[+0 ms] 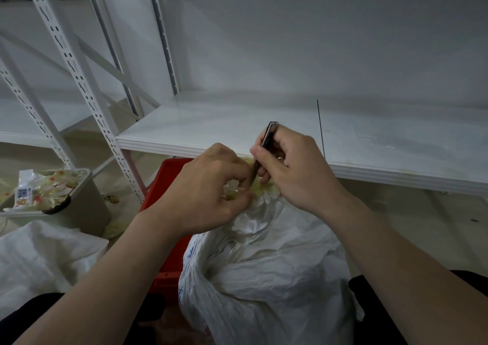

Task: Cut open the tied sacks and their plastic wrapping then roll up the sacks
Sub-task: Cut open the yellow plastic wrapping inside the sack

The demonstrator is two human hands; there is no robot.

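Note:
A white woven sack (266, 270) stands between my knees, its neck bunched at the top. Yellowish clear plastic wrapping (260, 186) shows at the neck, between my hands. My left hand (208, 186) pinches the plastic and the sack's neck. My right hand (293, 165) grips a slim dark cutter (266, 138), its tip pointing down into the plastic beside my left fingers. The blade tip is hidden behind my fingers.
A red crate (165, 252) sits behind the sack. A beige bin (87, 202) full of plastic scraps stands at left. Another white sack (45, 255) lies at lower left. A white metal shelf (290, 131) with slotted uprights runs just beyond my hands.

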